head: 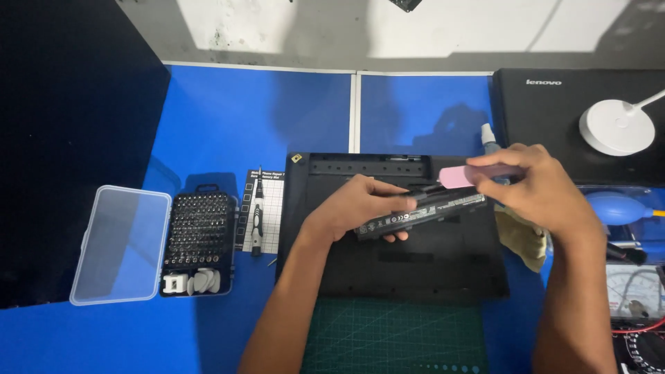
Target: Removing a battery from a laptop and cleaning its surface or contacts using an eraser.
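Observation:
My left hand (360,208) grips a long black laptop battery (422,211) and holds it tilted above an upturned black laptop (415,270). My right hand (537,187) holds a pink eraser-like block (458,177) against the battery's upper right end. The laptop lies bottom side up on the blue table, with its battery bay showing along the far edge.
A screwdriver bit set (199,239) with its clear lid (121,246) lies to the left, next to a screwdriver (257,218) on a grid mat. A green cutting mat (395,336) lies in front. Right: closed laptop (554,118), white lamp base (616,127), blue air blower (623,208), multimeter (634,291), yellow cloth (523,239).

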